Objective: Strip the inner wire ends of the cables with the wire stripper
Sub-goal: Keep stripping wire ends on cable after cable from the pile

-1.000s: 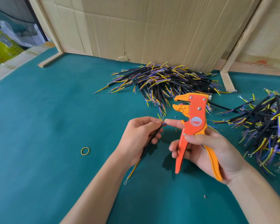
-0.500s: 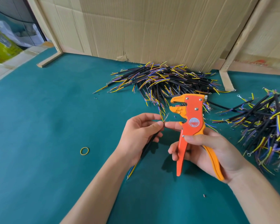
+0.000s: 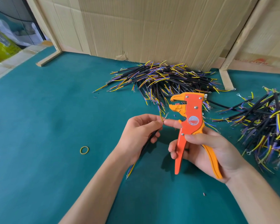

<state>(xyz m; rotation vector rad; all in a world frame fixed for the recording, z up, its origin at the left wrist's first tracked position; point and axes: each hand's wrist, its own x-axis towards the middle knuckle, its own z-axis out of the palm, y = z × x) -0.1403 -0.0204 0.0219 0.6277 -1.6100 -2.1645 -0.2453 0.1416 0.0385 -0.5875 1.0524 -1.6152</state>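
Your right hand (image 3: 205, 149) grips the orange wire stripper (image 3: 191, 126) upright, jaws parted and facing left, its forefinger stretched left to meet your left hand (image 3: 139, 135), which pinches a black cable (image 3: 148, 142) whose bared wire ends stick up between them.

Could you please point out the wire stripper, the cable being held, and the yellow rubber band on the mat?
wire stripper (image 3: 193, 110), head view, on its orange body by the rivets.
cable (image 3: 146, 145), head view, on its black sheath below the fingers.
rubber band (image 3: 80, 150), head view, on its left edge.
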